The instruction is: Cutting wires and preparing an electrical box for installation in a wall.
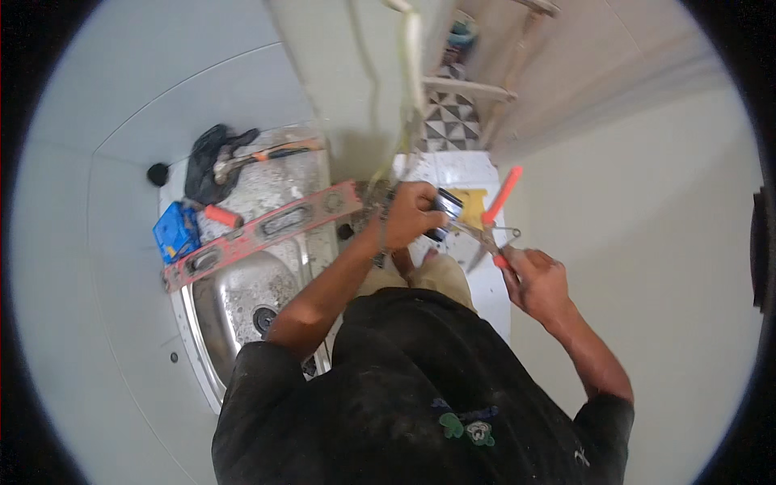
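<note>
My left hand (pixel 408 217) is closed around a small black and silver object (pixel 443 212), whose exact kind I cannot make out. My right hand (pixel 529 279) grips red-handled metal snips or pliers (pixel 505 194), one handle raised upward and the metal end at the object in my left hand. A yellow flat piece (pixel 473 206) lies behind both hands on a white surface (pixel 485 299). Pale cable (pixel 408 48) hangs down above my left hand.
To the left are a steel sink (pixel 217 323), a long red spirit level (pixel 242 242) across it, a hammer (pixel 271 153), a black bag (pixel 206 170), a blue package (pixel 174 230) and an orange cylinder (pixel 222 216). A wooden ladder-like frame (pixel 467 89) stands behind.
</note>
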Tool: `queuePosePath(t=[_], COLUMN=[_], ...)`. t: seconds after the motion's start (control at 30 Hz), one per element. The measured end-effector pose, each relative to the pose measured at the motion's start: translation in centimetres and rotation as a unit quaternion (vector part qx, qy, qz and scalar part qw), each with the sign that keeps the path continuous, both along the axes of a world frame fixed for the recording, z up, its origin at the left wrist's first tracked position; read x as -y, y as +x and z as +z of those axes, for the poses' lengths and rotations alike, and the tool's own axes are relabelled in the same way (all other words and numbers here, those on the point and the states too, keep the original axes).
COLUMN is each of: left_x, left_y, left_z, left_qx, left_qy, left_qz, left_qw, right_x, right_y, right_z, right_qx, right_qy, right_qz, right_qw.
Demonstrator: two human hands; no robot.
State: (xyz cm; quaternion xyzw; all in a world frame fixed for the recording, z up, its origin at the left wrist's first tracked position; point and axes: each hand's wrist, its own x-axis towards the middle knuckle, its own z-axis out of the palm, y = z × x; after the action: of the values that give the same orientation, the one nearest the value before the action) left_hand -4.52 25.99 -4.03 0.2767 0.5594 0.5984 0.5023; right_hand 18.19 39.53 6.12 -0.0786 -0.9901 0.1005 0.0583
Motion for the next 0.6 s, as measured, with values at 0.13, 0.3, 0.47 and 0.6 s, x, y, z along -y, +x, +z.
queuePosePath(t=[0.13,0.3,0.47,0.6], left_x=[-0.6,-0.6,1.2,2.1], left_y=[0.0,0.4,0.0,-0.6], left_z=[-2.1,-3.1,-2.1,-2.4], left_qx=[-0.112,-0.073,-0.067,-0.044], left_qy=[-0.007,0.009,-0.03,-0.047], left_qz=[-0.002,0.013,-0.001,0.028], left_qw=[0.994,0.997,0.997,0.998], right_x=[-1.3,-1.5,0.4,0.1], right_y=[-0.6,-1.1,-0.8,-1.2], right_z=[1.1,1.5,-0.4,-1.9], right_qx=[0.16,0.224,0.063,-0.019], right_qy=[-0.322,-0.603,-0.246,-0.037], right_qz=[-0.143,-0.254,0.002,0.039], right_qw=[0.922,0.722,0.967,0.998])
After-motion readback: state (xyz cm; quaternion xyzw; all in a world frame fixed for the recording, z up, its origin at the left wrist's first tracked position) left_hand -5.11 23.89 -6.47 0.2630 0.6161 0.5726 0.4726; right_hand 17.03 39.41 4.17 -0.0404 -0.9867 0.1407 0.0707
